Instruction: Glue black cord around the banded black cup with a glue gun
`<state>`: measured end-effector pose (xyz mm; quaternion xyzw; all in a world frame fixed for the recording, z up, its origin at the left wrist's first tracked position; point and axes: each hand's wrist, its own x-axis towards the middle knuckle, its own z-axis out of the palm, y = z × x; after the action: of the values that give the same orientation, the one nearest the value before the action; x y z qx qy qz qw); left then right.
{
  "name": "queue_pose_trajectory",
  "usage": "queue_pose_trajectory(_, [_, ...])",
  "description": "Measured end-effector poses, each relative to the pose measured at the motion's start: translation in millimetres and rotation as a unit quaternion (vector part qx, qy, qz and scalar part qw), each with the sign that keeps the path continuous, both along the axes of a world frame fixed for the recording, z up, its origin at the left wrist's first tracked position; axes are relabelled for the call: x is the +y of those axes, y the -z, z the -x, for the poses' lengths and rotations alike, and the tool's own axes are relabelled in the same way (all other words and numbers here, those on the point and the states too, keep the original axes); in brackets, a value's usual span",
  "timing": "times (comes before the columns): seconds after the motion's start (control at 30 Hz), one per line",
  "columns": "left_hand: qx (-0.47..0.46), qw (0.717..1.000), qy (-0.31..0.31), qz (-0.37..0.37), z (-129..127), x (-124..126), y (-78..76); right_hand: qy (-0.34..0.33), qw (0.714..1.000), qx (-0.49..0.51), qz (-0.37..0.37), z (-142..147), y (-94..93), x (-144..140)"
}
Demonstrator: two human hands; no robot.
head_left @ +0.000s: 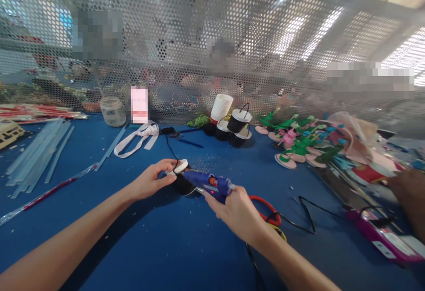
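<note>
My left hand point(151, 179) grips a small black pot with a white rim point(182, 175) that rests on the blue table point(159, 238). My right hand point(232, 209) holds a blue glue gun point(209, 181), its nozzle pointing left and touching the pot's side. A black cord point(307, 218) trails from the gun across the table to the right.
Stacked white cups point(221, 106) and black pots point(239, 123) stand behind, by the perforated screen point(212, 39). Clear glue sticks point(36, 154) lie left, a white ribbon point(134, 140) and jar point(113, 111) beyond. Green and pink craft flowers point(299, 143) fill the right. Another person's hand point(410, 193) is at the far right.
</note>
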<state>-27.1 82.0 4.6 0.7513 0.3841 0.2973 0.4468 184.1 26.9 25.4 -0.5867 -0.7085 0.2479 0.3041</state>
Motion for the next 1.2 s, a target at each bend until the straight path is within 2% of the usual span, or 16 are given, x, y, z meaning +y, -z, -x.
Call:
queue_pose_trajectory(0.13, [-0.008,1.0,0.005,0.007,0,1,-0.3,0.022,0.999,-0.004,0.026,0,-1.8,-1])
queue_pose_trajectory(0.53, [-0.002,1.0,0.017,0.008,0,0,-0.7,0.021,0.998,0.024,0.056,0,1.6,-1])
queue_pose_trajectory(0.87, [-0.016,0.999,0.031,0.02,0,0,-2.8,0.046,0.983,0.054,0.169,0,-10.8,-1])
queue_pose_trajectory(1.03, [-0.018,0.999,0.034,0.025,1,1,-3.3,0.054,0.988,0.037,0.14,-1,-12.6,-1])
queue_pose_trajectory(1.2, [-0.027,0.998,0.033,0.036,1,0,-2.8,0.037,0.986,0.052,0.155,-2,-12.9,0])
